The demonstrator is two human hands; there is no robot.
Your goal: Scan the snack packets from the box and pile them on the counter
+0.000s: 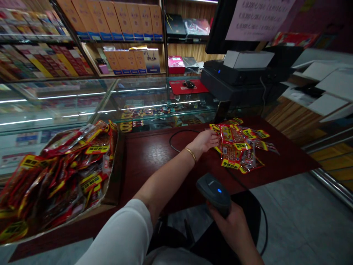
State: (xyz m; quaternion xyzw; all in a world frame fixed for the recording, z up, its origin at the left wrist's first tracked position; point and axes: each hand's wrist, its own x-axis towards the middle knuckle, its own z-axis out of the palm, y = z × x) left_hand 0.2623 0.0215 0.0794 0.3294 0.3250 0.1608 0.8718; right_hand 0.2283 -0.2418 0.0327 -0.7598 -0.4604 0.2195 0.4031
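Observation:
My left hand [206, 141], with a gold bangle at the wrist, reaches across the counter to a pile of red and yellow snack packets [234, 147]. Its fingers are stretched out at the pile's left edge, touching or very close to a packet; the fingertips are partly hidden. Low in front of the counter's edge, my right hand [234, 224] is wrapped around the handle of a dark barcode scanner [213, 191] showing a blue light. To the left, an open cardboard box [113, 184] is heaped with similar packets [68, 165].
The dark red wooden counter [149, 154] adjoins a glass display case [143, 95]. A black cable [176, 141] runs over the wood. Behind stand a mouse [189, 84] on a red mat, a monitor [217, 33] and boxed goods on shelves [124, 18]. A phone-like dark slab [222, 111] leans behind the packets.

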